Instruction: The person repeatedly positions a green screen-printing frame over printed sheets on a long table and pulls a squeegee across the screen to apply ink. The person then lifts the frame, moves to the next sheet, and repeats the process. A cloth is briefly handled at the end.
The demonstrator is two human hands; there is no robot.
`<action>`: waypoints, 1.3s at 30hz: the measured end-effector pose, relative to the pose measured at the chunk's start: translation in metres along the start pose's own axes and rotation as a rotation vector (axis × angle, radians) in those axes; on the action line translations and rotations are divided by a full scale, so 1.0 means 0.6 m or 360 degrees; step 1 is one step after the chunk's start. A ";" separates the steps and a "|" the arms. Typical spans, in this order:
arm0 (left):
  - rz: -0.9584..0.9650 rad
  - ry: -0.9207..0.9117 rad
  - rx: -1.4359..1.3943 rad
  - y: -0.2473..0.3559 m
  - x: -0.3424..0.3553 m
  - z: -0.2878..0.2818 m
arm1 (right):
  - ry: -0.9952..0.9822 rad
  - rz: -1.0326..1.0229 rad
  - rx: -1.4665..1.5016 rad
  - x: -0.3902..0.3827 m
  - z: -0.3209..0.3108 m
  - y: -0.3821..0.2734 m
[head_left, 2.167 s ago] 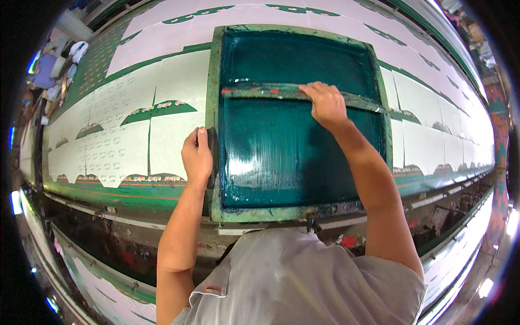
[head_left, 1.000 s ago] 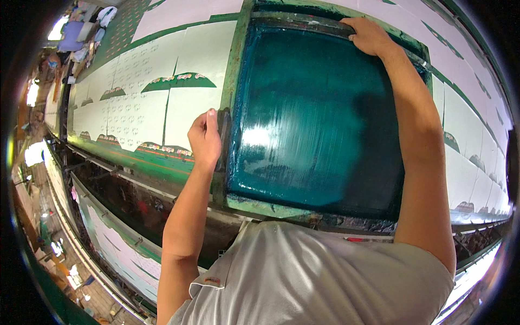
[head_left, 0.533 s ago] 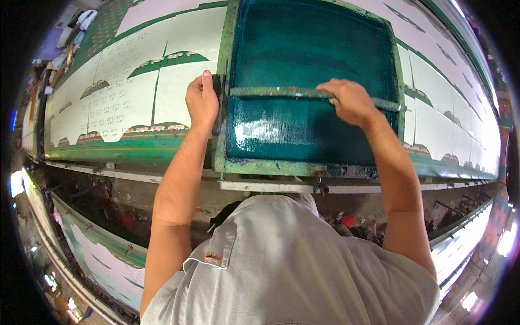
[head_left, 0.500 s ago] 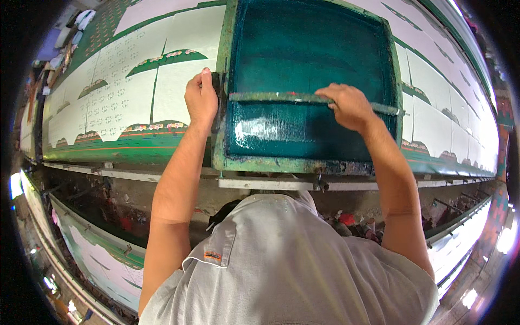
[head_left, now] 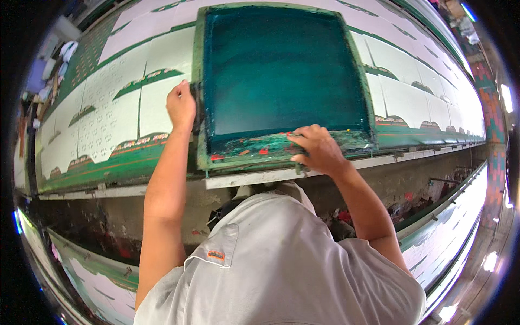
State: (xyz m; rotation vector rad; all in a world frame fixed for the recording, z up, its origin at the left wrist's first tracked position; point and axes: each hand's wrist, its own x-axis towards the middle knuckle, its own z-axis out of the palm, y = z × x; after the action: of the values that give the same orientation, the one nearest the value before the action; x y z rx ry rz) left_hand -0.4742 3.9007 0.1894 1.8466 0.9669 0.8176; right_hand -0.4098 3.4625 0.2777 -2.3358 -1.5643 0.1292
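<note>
A screen-printing frame with a worn green rim and dark teal mesh lies on the long table before me. At its left side my left hand is closed, thumb up, around a dark handle that it mostly covers. My right hand grips a wide squeegee by its middle. The squeegee lies along the near end of the mesh, its broad face smeared green with red specks. Its lower edge and the fingers beneath it are partly hidden.
Pale printed sheets with green scalloped shapes cover the table to both sides. A whitish metal rail runs along the table's near edge. Behind me another printing table stands across a littered gap.
My right hand has drawn the squeegee toward me, from mid-mesh to the near end, and it now leans flatter. My left hand keeps its place beside the frame. The view has shifted a little.
</note>
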 end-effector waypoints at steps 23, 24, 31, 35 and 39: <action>0.0162 0.0245 0.1474 0.031 0.000 0.016 | 0.0736 0.1232 0.0670 -0.166 -0.108 0.415; 0.0138 0.0227 0.1470 0.030 0.002 0.015 | 0.0679 0.1264 0.0651 -0.155 -0.107 0.421; -0.0058 0.0165 0.1145 -0.013 0.029 -0.002 | 0.0685 0.1189 0.0173 -0.087 -0.093 0.438; -0.0349 0.0028 0.0843 -0.025 0.041 -0.015 | 0.0735 0.1296 0.0231 -0.074 -0.084 0.445; -0.0456 -0.0125 0.0349 -0.020 0.037 -0.016 | 0.0745 0.1434 0.0269 -0.068 -0.086 0.445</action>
State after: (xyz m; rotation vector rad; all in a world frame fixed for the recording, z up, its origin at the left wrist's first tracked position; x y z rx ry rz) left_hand -0.4746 3.9274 0.1859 1.8499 1.2754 0.4774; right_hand -0.1771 3.3221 0.2375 -2.4972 -0.2223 -0.0773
